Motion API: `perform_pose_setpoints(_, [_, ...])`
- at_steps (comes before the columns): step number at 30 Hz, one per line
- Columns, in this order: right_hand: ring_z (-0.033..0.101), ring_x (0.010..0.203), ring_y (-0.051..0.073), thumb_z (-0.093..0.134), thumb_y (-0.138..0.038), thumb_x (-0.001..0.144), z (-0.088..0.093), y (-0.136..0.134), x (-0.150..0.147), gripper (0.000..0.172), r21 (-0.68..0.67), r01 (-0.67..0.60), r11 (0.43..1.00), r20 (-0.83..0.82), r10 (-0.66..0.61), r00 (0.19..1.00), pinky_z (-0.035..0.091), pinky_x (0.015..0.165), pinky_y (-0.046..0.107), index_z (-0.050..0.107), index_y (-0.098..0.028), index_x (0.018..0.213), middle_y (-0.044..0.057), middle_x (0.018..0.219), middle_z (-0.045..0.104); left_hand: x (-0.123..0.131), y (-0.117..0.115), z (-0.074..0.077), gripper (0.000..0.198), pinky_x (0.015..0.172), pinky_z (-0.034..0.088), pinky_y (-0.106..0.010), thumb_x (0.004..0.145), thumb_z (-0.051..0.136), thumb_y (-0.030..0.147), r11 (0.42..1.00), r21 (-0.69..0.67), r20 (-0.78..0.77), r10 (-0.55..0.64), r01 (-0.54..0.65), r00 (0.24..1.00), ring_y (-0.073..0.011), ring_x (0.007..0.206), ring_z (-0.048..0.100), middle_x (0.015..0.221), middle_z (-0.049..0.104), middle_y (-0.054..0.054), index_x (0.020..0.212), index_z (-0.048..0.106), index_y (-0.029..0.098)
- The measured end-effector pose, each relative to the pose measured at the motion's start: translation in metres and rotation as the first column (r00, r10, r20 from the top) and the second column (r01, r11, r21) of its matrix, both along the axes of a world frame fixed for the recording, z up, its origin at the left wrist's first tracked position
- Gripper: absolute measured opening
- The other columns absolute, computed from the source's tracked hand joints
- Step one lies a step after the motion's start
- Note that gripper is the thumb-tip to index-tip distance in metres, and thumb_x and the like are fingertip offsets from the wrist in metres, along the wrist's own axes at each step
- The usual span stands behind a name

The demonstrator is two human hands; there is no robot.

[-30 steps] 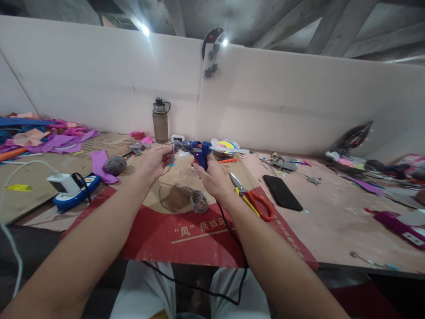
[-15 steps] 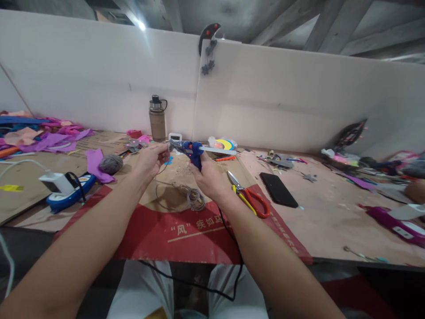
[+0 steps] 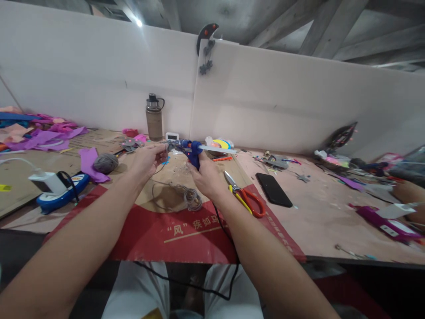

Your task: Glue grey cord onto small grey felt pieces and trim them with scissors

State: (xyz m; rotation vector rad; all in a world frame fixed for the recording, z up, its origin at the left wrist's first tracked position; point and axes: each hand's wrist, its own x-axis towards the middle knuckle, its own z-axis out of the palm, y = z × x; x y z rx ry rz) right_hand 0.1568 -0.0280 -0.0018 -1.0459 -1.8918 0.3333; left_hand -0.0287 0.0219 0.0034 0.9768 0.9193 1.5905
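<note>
"Above the tabletop (image 3: 325, 217), toward its far edge, what is held?"

"A blue glue gun (image 3: 193, 156) is gripped by the right hand (image 3: 206, 177), whose fingers are curled around the handle. A pale glue stick (image 3: 221, 150) is seen jutting from its rear."

"And how is the left hand (image 3: 148, 162) set?"

"Its fingertips are pinched on a small grey piece (image 3: 170, 146) at the gun's front end; details are blurred."

"What is laid around them?"

"Grey cord (image 3: 193, 200) is coiled on a cardboard sheet (image 3: 195, 250). Red-handled scissors (image 3: 241, 191) are placed near the sheet's right edge, beside a black phone (image 3: 274, 189)."
</note>
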Motion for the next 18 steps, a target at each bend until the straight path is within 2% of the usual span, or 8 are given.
perform_pose_setpoints(5, [0.060,0.088,0.026,0.048,-0.025,0.087,-0.002,0.002,0.000,0.034,-0.006,0.027,1.000,0.045,-0.027,0.999,0.046,0.081,0.039,0.053,-0.013,0.118,0.014,0.100,0.065,0.002,-0.002,0.002,0.009,0.047,0.043,-0.018,0.065,0.072,0.017,0.998,0.055,-0.091,0.014,-0.009,0.996,-0.0080,0.048,0.052,0.056,0.058,-0.001,0.063,0.064,0.012])
perform_pose_setpoints(10, [0.058,0.101,0.026,0.042,-0.015,0.086,-0.001,-0.001,0.002,0.039,0.155,0.005,0.988,0.196,-0.035,0.980,0.046,0.087,0.039,0.052,-0.016,0.123,0.014,0.110,0.064,0.004,-0.004,0.001,0.011,0.049,0.042,-0.018,0.065,0.073,0.020,0.991,0.129,-0.194,0.057,-0.032,0.979,-0.0071,0.049,0.051,0.056,0.057,0.000,0.065,0.066,0.012])
perform_pose_setpoints(14, [0.054,0.104,0.028,0.041,-0.009,0.082,0.002,-0.006,0.006,0.046,0.279,-0.040,0.959,0.400,-0.078,0.913,0.044,0.090,0.044,0.053,-0.014,0.126,0.015,0.116,0.063,0.000,0.001,-0.002,0.009,0.049,0.043,-0.017,0.067,0.070,0.018,0.999,0.051,-0.133,0.002,0.005,0.991,-0.0065,0.049,0.050,0.057,0.057,0.000,0.065,0.064,0.012])
perform_pose_setpoints(16, [0.054,0.106,0.028,0.042,-0.010,0.083,0.001,-0.005,0.007,0.045,0.301,-0.056,0.952,0.341,-0.053,0.939,0.043,0.092,0.044,0.054,-0.014,0.126,0.015,0.117,0.063,-0.002,0.005,-0.003,0.008,0.047,0.044,-0.016,0.068,0.068,0.013,0.999,-0.037,-0.043,-0.014,0.012,0.999,-0.0059,0.048,0.050,0.056,0.056,0.000,0.063,0.061,0.012])
perform_pose_setpoints(18, [0.056,0.106,0.026,0.045,-0.016,0.085,-0.002,-0.001,0.007,0.040,0.258,-0.060,0.964,0.163,0.018,0.986,0.043,0.094,0.042,0.055,-0.016,0.124,0.013,0.114,0.064,-0.004,0.008,-0.003,0.011,0.045,0.043,-0.014,0.070,0.065,0.010,0.994,-0.108,0.023,-0.019,0.021,1.000,-0.0053,0.045,0.050,0.053,0.055,0.001,0.062,0.058,0.013])
